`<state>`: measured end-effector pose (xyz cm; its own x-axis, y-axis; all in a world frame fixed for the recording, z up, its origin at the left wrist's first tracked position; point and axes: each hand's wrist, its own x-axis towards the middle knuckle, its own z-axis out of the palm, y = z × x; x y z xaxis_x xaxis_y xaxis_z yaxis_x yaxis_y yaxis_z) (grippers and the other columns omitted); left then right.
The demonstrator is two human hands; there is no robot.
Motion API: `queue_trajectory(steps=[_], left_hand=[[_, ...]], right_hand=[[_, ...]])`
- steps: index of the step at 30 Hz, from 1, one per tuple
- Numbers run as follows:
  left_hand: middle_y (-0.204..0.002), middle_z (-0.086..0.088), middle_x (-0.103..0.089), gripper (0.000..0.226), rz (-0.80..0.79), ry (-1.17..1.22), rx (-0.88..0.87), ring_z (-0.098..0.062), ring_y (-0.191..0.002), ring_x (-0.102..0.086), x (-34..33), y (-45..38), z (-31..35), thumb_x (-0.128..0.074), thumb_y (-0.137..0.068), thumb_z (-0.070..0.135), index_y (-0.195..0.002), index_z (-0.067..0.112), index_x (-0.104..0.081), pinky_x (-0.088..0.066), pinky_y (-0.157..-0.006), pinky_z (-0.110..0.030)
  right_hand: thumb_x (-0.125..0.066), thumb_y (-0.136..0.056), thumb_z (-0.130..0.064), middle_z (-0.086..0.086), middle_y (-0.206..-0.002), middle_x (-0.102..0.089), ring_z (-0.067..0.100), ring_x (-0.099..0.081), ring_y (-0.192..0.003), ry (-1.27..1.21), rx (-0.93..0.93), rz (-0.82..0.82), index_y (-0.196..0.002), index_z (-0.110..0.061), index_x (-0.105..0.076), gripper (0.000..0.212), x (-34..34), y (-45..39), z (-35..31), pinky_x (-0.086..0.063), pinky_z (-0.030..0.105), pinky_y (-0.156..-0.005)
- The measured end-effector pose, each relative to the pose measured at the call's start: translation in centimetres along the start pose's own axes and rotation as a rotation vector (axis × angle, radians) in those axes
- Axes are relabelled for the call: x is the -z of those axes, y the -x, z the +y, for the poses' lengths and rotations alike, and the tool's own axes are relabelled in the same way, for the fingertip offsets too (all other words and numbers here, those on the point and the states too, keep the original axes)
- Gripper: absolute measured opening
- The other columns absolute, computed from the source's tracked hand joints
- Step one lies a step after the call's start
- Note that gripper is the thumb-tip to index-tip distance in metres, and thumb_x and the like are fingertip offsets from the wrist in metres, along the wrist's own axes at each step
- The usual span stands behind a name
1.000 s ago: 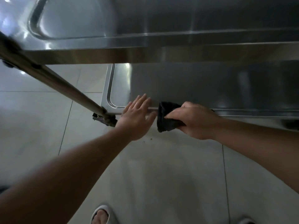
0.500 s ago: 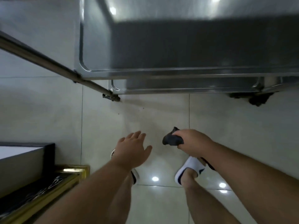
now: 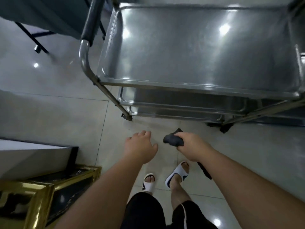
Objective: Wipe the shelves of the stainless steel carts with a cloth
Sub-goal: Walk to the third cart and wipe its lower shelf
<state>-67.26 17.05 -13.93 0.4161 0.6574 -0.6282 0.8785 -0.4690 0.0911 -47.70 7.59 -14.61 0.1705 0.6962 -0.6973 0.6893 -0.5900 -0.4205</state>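
While the right hand (image 3: 189, 146) stays clear of the cart (image 3: 194, 52), it clenches a dark cloth (image 3: 173, 139) bunched into a wad, and the left hand (image 3: 140, 147) hangs loose and empty, fingers spread, above the floor (image 3: 49, 100). Both sit well short of the shelves. To wipe the top shelf (image 3: 198, 47) well, I would shake the cloth flat, press it down with the palm, and work in overlapping strokes into the raised corners, steadying the handle (image 3: 87, 30) with the free hand. Two lower shelves (image 3: 181, 103) show only as thin front edges, and the cart's right side is cut off, so their state cannot be judged.
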Motion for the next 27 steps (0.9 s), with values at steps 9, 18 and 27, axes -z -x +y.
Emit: queue_trajectory(steps=[9, 18, 27], left_hand=[[-0.168, 0.003, -0.037, 0.074, 0.134, 0.120, -0.154, -0.025, -0.149, -0.042, 5.1, 9.3, 0.8, -0.039, -0.101, 0.066, -0.165, 0.030, -0.030, -0.036, -0.116, -0.046], [-0.166, 0.002, -0.040, 0.074, 0.244, 0.038, -0.355, -0.025, -0.149, -0.042, 9.8, 12.8, 6.1, -0.040, -0.102, 0.067, -0.164, 0.027, -0.031, -0.038, -0.116, -0.050], [-0.163, 0.000, -0.044, 0.071, 0.295, -0.065, -0.456, -0.028, -0.145, -0.046, 11.6, 14.1, 21.3, -0.031, -0.105, 0.069, -0.163, 0.027, -0.031, -0.037, -0.116, -0.050]], right_hand=[[-0.068, -0.093, -0.034, -0.004, -0.127, -0.067, 0.022, -0.063, -0.109, -0.034, -0.036, 0.223, -0.137, -0.038, -0.057, 0.045, 3.3, 13.5, -4.1, -0.053, 0.037, -0.089], [-0.068, -0.091, -0.033, -0.007, -0.119, -0.067, 0.018, -0.061, -0.100, -0.021, -0.076, 0.403, -0.130, -0.043, -0.059, 0.041, 7.2, 22.5, -1.6, -0.053, 0.036, -0.085], [-0.065, -0.090, -0.034, -0.010, -0.116, -0.069, 0.017, -0.065, -0.103, -0.188, -0.048, 0.589, -0.126, -0.042, -0.061, 0.037, 13.2, 29.0, 9.0, -0.056, 0.043, -0.088]])
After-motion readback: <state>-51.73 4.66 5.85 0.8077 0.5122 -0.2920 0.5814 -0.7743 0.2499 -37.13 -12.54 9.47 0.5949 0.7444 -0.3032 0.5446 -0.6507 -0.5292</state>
